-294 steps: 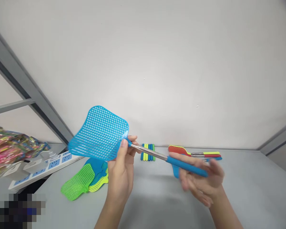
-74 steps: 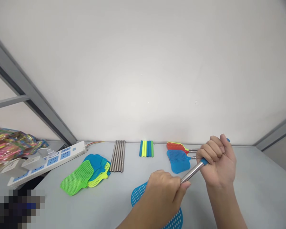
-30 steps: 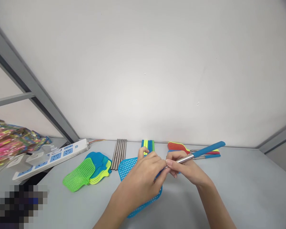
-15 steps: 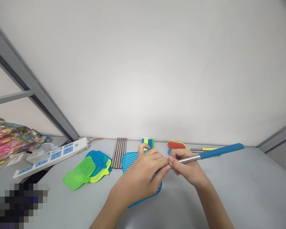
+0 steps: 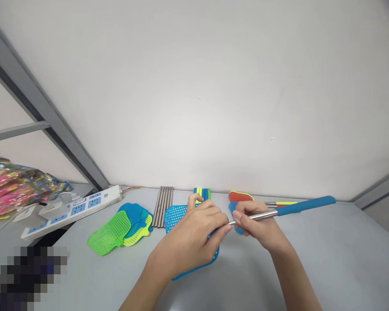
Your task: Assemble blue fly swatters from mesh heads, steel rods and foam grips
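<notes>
My left hand (image 5: 197,229) is closed over a blue perforated fly swatter head (image 5: 175,219), covering its middle and neck. My right hand (image 5: 257,226) pinches a shiny metal rod (image 5: 262,215) that carries a long blue handle grip (image 5: 306,205) pointing right. The rod's left end meets the fingertips of my left hand; whether it sits inside the swatter's neck is hidden there. Behind my right hand lie swatters with rods, one with a red head (image 5: 240,196) and one with a blue head (image 5: 233,209).
Several loose metal rods (image 5: 163,207) lie side by side near the wall. Left of them is a pile of swatter heads, a green one (image 5: 109,233) on top. Several coloured grips (image 5: 202,195) lie behind my left hand. A power strip (image 5: 81,209) and wrapped packages (image 5: 16,185) are at left.
My right hand has shifted slightly right, and a little more of the rod shows by the left fingertips. My left hand keeps its hold on the swatter head. The whole view has shifted slightly.
</notes>
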`<state>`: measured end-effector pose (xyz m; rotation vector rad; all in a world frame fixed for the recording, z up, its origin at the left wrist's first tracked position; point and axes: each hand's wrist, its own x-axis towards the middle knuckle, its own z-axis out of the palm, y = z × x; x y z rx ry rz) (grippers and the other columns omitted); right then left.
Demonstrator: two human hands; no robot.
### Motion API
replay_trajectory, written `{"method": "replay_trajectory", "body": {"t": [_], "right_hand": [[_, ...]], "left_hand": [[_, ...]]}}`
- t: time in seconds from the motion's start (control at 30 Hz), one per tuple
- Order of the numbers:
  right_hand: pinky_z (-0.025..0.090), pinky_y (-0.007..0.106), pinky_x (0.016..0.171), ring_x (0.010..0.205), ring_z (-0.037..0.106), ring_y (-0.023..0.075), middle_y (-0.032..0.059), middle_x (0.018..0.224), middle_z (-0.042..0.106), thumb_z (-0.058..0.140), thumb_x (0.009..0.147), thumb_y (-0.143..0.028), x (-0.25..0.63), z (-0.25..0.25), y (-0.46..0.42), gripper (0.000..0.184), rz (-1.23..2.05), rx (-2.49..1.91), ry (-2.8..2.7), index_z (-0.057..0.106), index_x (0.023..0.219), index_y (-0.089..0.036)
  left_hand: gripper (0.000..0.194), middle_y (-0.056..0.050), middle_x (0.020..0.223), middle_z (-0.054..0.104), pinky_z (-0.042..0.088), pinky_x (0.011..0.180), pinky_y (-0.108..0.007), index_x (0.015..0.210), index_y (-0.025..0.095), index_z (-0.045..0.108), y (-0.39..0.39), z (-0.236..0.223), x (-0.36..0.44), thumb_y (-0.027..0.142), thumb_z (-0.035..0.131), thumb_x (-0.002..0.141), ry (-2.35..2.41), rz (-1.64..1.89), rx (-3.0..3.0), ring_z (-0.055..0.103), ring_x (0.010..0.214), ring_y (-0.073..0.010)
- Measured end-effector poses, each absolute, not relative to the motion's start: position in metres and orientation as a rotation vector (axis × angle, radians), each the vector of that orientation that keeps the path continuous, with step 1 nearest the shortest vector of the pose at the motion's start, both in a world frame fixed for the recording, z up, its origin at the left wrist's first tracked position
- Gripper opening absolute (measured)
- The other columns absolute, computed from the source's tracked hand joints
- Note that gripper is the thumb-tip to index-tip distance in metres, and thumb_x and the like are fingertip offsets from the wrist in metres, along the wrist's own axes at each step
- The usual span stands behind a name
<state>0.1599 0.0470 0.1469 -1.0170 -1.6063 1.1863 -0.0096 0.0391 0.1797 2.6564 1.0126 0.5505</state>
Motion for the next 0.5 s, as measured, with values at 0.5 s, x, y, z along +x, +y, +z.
{"method": "replay_trajectory", "body": {"t": [0.5], "right_hand": [[0.023,0.022,0.037,0.038,0.033,0.0073,-0.0047,0.041,0.036,0.050,0.074,-0.027,0.1660,0.1448,0.0479,0.028,1.172,-1.022,-1.580,0.045,0.048,-0.017]], "left_hand": [[0.023,0.003,0.061,0.051,0.024,0.084,-0.036,0.069,0.020,0.050,0.0390,0.1793,-0.0105,0.021,0.033,0.084,1.007,0.593,2.662,0.040,0.064,-0.0120]]}}
